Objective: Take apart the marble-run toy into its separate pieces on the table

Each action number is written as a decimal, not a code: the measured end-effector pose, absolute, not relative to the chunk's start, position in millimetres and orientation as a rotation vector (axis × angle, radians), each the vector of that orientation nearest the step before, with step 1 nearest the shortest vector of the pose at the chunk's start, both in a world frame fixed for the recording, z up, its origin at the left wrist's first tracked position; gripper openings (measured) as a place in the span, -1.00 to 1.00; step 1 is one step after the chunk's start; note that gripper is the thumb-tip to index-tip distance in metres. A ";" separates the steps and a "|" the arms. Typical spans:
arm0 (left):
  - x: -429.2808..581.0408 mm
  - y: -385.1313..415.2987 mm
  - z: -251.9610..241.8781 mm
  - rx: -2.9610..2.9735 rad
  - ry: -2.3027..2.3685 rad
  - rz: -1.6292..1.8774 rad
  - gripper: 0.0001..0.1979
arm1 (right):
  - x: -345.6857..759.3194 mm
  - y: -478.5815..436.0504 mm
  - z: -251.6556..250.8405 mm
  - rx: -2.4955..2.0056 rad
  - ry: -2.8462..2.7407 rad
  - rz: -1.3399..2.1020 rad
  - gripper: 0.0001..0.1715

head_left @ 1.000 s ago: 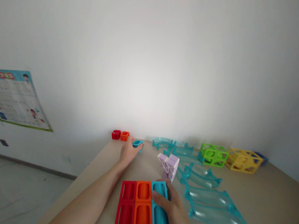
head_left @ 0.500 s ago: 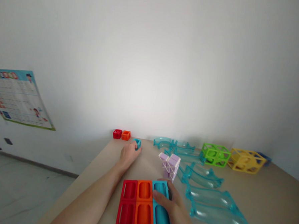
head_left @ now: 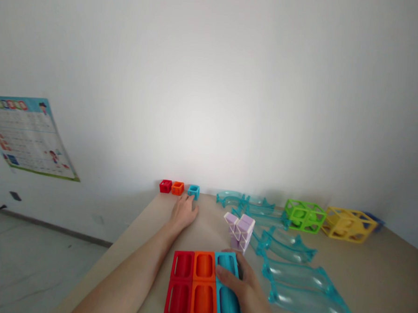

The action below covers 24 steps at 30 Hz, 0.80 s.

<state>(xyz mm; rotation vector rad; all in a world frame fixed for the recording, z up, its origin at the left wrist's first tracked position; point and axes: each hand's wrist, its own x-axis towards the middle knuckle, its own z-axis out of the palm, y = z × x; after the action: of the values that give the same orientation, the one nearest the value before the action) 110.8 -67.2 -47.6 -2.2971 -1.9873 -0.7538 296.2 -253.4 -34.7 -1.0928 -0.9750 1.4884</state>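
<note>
My left hand [head_left: 184, 213] reaches far along the table, fingers stretched and thumb apart, just in front of a small light-blue cube block [head_left: 193, 191]; whether a fingertip still touches it I cannot tell. Left of that cube stand an orange cube block [head_left: 178, 188] and a red cube block [head_left: 165, 186]. Close to me, my right hand [head_left: 239, 282] grips the light-blue right side of a joined panel of hollow blocks [head_left: 203, 301], its columns red, orange and light blue. The thumb lies on top; the other fingers are mostly hidden behind the edge.
A lilac block piece [head_left: 242, 230] stands beyond my right hand. Clear teal track pieces [head_left: 294, 275] spread over the table's right half. Green frame blocks [head_left: 304, 215], yellow frame blocks [head_left: 349, 224] and a dark-blue piece [head_left: 375, 220] sit near the wall. A poster [head_left: 31, 138] hangs at left.
My left hand has let go of the light-blue cube and drawn back slightly toward me. The cube now stands by the wall in line with the orange and red ones.
</note>
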 end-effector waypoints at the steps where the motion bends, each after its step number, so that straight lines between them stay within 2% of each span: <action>1: 111.1 -67.5 -46.9 -2.318 -1.965 -0.741 -0.50 | 296.1 -252.4 -36.8 -1.093 -0.975 1.486 -0.58; 7: 110.5 -65.0 -46.1 -2.359 -1.951 -0.633 -0.40 | 295.8 -247.2 -46.9 -1.131 -0.978 1.443 -0.50; 14: 107.2 -60.1 -48.4 -2.289 -2.024 -0.601 -0.38 | 295.8 -250.8 -39.5 -1.147 -0.986 1.447 -0.51; 24: 101.7 -56.4 -53.2 -2.304 -2.079 -0.824 -0.41 | 295.5 -254.2 -30.1 -1.142 -0.986 1.456 -0.53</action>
<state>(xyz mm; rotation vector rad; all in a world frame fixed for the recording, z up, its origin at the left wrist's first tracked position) 101.7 -56.4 -53.2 -2.3042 -2.0788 -0.8243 295.5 -254.2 -30.1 -1.1424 -0.9856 1.4555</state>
